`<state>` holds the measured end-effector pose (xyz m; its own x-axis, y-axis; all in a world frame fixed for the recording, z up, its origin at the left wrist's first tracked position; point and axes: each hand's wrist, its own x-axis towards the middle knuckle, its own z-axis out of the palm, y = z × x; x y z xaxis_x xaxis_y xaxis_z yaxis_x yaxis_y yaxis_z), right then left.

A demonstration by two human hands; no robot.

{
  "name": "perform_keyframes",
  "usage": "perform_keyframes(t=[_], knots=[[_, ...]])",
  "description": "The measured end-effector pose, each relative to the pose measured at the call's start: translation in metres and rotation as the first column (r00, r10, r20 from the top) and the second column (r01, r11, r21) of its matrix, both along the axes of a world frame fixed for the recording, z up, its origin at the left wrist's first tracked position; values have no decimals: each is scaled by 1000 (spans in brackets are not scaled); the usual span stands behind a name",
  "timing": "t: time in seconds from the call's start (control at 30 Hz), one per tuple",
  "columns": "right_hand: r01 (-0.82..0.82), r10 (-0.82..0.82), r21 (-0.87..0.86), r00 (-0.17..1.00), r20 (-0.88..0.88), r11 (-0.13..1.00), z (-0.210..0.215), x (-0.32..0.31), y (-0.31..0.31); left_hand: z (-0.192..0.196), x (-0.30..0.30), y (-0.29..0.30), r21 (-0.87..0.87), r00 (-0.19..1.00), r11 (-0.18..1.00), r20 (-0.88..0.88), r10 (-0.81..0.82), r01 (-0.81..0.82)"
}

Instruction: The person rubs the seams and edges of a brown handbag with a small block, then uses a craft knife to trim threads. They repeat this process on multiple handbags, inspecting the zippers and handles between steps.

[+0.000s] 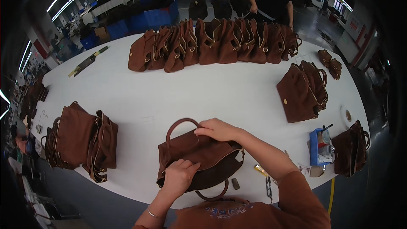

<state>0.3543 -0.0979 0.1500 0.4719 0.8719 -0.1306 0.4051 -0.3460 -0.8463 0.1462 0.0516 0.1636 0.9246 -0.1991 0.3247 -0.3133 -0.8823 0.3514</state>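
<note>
In the head view, at the near edge of the white table [140,89], close before the body: a brown handbag [186,146] with its zipped mouth open and turned toward the wearer, probably for an easy look inside. On the far side of the mouth, the right hand [218,129], fingers bent and grasping at the right foot of the raised far handle [183,120], perhaps to steady the upper panel. Nearer and to the left, the left hand [178,177] on the zip edge, fingers curled, thumb laid over the leather; impossible to tell whether pinching the edge or only pressing it, because of hidden fingertips. Near handle [226,186] hanging down toward the wearer, seemingly to leave the opening free. To the right, within easy reach, a yellow-ended tool [260,170], a small dark block [235,183] and a blue box [313,146] of supplies, perhaps kept together for convenience. Along the far side, a long row of similar bags [209,51], standing pressed side by side, possibly for saving space and mutual support. More bags at left [76,135] and at right [296,91], in separate groups, well apart from the handled one.
</note>
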Motion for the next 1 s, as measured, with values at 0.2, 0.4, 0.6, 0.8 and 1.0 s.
perform_keyframes(t=[0.2, 0.4, 0.6, 0.8, 1.0], knots=[[489, -382, -9, 670, -637, 872, -59, 2, -10, -18, -28, -11, -161, 984, 987, -178, -12, -17], [502, -380, -10, 641, -667, 865, -56, -11, -15, 13, -13, 17, -462, 854, 883, -489, -176, -82], [465, -274, 35, 579, -768, 885, -48, -9, -27, 32, 29, 59, -532, 843, 814, -528, -104, -233], [407, -181, 128, 638, -749, 904, -52, -12, -34, -11, 71, 97, -622, 803, 671, -593, -67, -404], [440, -192, 129, 612, -767, 888, -56, -17, -36, -30, 86, 72, -697, 675, 563, -673, -302, -443]])
